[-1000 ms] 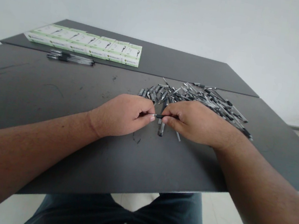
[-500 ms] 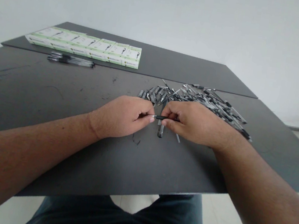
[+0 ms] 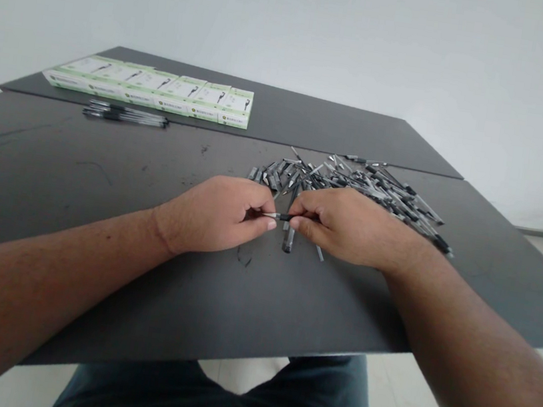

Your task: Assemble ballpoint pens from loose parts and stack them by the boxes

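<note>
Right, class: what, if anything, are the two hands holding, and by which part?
A pen: the left hand has its pale, slim end between thumb and fingers; the right hand pinches its black section.

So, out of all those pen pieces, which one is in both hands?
The black-and-pale piece pinched between the left hand and the right hand; the other visible pen pieces lie on the table.

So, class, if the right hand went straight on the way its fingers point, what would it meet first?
Most likely the left hand: the right hand points toward it across a small gap, which the pen piece spans. Depth is hard to judge in one view.
</note>
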Demonstrator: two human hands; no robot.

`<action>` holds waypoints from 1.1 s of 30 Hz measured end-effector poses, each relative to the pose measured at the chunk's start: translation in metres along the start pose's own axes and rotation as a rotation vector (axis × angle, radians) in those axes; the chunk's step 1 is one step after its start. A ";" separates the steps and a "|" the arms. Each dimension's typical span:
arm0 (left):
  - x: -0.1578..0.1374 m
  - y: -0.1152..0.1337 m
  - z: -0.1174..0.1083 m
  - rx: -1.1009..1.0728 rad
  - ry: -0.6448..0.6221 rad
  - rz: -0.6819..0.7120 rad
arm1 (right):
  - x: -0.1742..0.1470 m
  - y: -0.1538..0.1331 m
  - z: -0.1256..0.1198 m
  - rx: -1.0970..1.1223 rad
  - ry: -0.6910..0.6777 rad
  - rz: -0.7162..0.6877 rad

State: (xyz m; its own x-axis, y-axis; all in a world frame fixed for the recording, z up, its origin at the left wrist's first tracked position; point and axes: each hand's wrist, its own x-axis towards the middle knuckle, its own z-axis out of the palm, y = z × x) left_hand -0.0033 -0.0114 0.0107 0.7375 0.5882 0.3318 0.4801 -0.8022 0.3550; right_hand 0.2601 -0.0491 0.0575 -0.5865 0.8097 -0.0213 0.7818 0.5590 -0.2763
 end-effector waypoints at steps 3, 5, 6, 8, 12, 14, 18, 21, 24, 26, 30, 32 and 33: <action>0.001 -0.006 -0.005 0.011 0.027 -0.071 | 0.000 0.002 0.000 -0.010 0.014 0.030; 0.002 -0.015 -0.007 0.043 0.076 -0.160 | 0.000 0.002 0.000 -0.028 0.028 0.061; 0.003 -0.020 -0.008 0.059 0.099 -0.208 | 0.001 0.002 -0.001 -0.038 0.033 0.078; 0.006 -0.031 -0.007 0.076 0.133 -0.284 | 0.001 0.001 -0.002 -0.065 0.040 0.119; 0.009 -0.048 -0.004 0.117 0.136 -0.343 | 0.003 -0.001 -0.004 -0.120 0.061 0.193; 0.009 -0.053 -0.003 0.160 0.129 -0.330 | 0.004 -0.002 -0.004 -0.125 0.065 0.207; 0.008 -0.059 -0.003 0.202 0.102 -0.295 | 0.004 -0.003 -0.004 -0.122 0.054 0.209; 0.008 -0.062 -0.002 0.215 0.081 -0.288 | 0.002 -0.002 -0.003 -0.111 0.067 0.192; 0.008 -0.063 -0.001 0.264 0.031 -0.245 | 0.001 -0.002 -0.003 -0.096 0.078 0.179; 0.009 -0.063 0.001 0.293 -0.038 -0.219 | 0.001 -0.002 -0.003 -0.093 0.074 0.177; 0.010 -0.062 0.001 0.326 -0.119 -0.226 | 0.001 -0.003 -0.003 -0.099 0.066 0.174; 0.010 -0.062 0.000 0.332 -0.116 -0.236 | 0.001 -0.003 -0.003 -0.098 0.068 0.171; 0.010 -0.062 -0.001 0.334 -0.111 -0.239 | 0.001 -0.003 -0.003 -0.097 0.070 0.169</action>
State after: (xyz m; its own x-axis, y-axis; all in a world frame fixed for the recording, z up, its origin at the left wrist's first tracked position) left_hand -0.0262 0.0437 -0.0073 0.6250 0.7616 0.1716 0.7577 -0.6447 0.1015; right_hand 0.2579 -0.0496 0.0614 -0.4317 0.9020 0.0085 0.8865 0.4260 -0.1806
